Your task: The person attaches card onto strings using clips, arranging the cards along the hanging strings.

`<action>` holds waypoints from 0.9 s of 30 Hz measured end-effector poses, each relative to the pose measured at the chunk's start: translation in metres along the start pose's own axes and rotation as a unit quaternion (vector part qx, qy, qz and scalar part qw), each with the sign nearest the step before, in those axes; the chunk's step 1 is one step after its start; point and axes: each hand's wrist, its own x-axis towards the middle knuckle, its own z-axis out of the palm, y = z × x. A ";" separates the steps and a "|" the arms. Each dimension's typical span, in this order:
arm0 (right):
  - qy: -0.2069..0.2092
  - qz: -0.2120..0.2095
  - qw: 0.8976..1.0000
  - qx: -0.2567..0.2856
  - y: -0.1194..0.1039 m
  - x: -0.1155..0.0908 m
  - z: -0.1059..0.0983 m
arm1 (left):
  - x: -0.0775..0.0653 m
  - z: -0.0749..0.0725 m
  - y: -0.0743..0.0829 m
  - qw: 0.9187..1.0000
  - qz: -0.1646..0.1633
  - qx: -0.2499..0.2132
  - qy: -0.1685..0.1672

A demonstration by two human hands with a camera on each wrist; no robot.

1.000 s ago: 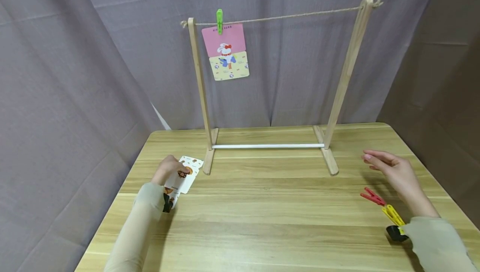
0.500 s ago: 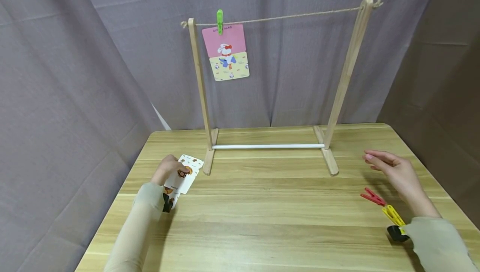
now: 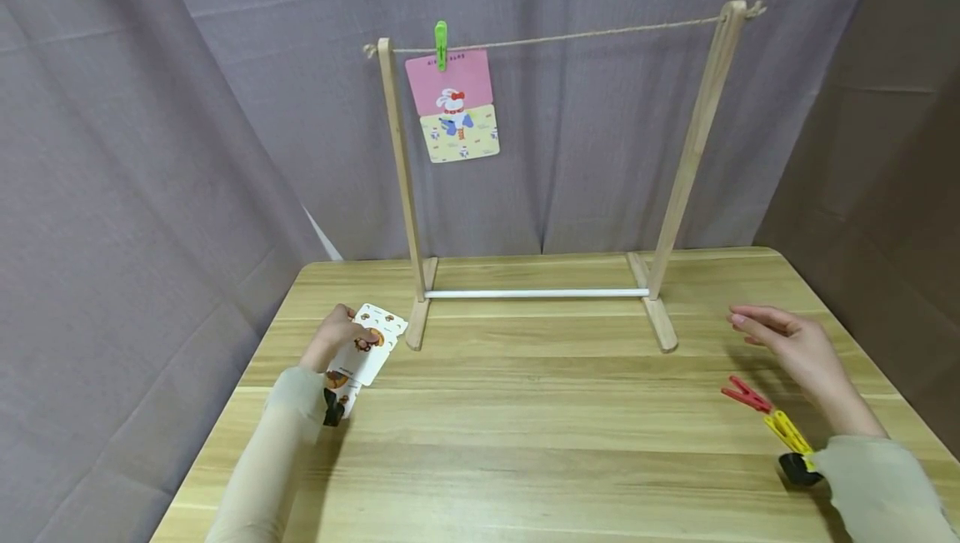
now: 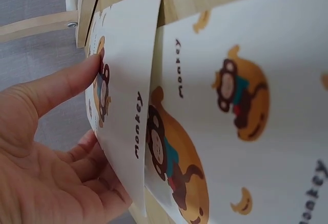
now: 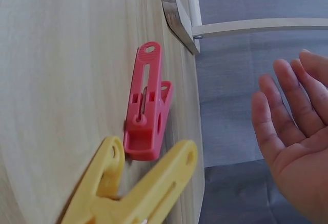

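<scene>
My left hand (image 3: pixel 330 339) pinches a white card with a monkey print (image 4: pixel 130 55), thumb on its face and fingers behind it. In the left wrist view this card is tilted up, overlapping a second monkey card (image 4: pixel 225 34) that lies under it on the table. My right hand (image 3: pixel 802 360) hovers at the table's right side, fingers loosely bent, holding nothing. Below it lie a red clothespin (image 3: pixel 747 394) and a yellow clothespin (image 3: pixel 786 430), both large in the right wrist view. A green clothespin (image 3: pixel 441 45) fastens a pink and yellow rabbit card (image 3: pixel 456 106) to a rope.
The rope (image 3: pixel 577 33) runs between two wooden posts (image 3: pixel 693 151) on flat feet, joined low down by a white rod (image 3: pixel 536 293). This rack stands near the back of the wooden table (image 3: pixel 540 443). Grey curtains (image 3: pixel 585 168) hang behind it.
The card in my left hand has risen slightly at its far edge. My right hand stays almost still, and the rack and clothespins stand as before.
</scene>
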 end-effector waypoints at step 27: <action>-0.093 0.019 0.985 -0.145 0.017 -0.001 0.006 | 0.003 -0.006 -0.003 0.999 0.035 -0.010 0.025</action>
